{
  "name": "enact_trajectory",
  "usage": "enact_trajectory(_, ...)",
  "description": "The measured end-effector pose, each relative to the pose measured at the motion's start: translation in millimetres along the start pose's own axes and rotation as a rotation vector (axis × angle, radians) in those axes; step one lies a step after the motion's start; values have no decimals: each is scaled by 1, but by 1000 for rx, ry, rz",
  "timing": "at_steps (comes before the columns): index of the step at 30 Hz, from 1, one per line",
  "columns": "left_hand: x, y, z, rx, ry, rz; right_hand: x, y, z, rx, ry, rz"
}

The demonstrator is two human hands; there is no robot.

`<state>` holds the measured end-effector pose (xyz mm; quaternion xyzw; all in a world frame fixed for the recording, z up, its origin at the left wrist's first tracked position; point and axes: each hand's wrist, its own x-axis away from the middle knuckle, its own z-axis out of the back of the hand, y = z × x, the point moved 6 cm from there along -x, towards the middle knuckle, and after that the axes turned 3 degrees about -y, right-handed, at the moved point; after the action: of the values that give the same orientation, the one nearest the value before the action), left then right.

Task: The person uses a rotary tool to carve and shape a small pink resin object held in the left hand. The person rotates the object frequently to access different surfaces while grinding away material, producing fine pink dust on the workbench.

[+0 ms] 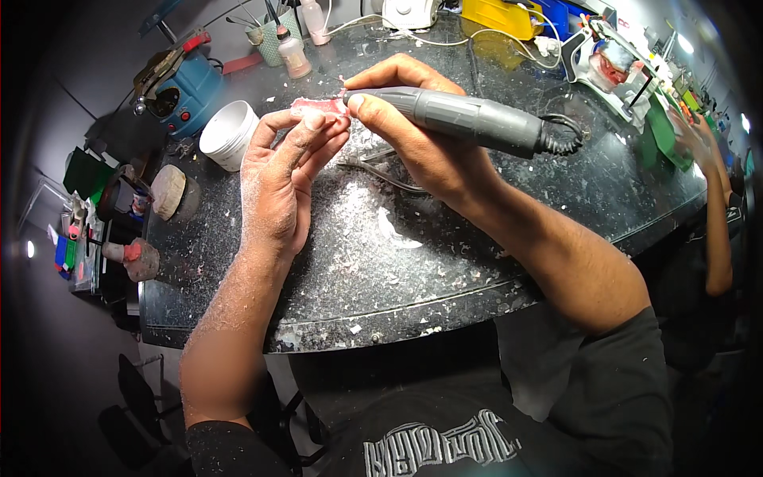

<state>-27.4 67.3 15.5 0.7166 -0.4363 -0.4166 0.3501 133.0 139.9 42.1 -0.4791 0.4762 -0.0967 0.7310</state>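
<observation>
My left hand [278, 175], dusted with white powder, is closed with its fingertips pinching a small pink piece [318, 105] that looks like a denture base. In my right hand [433, 163] is a dark grey rotary handpiece [481, 121], gripped like a pen near its front end. Its tip meets the right side of the pink piece, though the bur itself is mostly hidden by fingers. A coiled cord [563, 141] leaves the handpiece's back end. Both hands are held above the black speckled table [469, 230], which is strewn with white dust and shavings.
Left of my hands stand a white tub [229, 137], a blue machine [189, 91] and a plaster block [168, 191]. Behind are a dropper bottle [293, 54] and a tool cup [274, 44]. A yellow bin [501, 17] is at the back; another person's hand [695, 139] is at right.
</observation>
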Motion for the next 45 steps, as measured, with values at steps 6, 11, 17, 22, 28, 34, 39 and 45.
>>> enact_trajectory(6,1,1,-1,4,6,5,0,-1,-1,-20,4,15)
enact_trajectory(11,1,0,0,0,2,6,1,-3,-2,37,-5,28)
enact_trajectory(17,4,2,-6,-7,2,-33,1,-6,-5,82,-30,91)
enact_trajectory(22,6,1,-2,-65,17,-93,0,-8,-10,123,11,155)
enact_trajectory(28,11,5,-5,-224,64,-161,7,-17,-14,256,-55,130)
enact_trajectory(34,15,7,-10,-326,64,-188,8,-10,-16,56,-34,12)
enact_trajectory(39,16,9,-8,-379,65,-208,10,-12,-19,73,-57,36)
enact_trajectory(45,17,9,-10,-380,57,-212,8,-13,-20,156,-5,158)
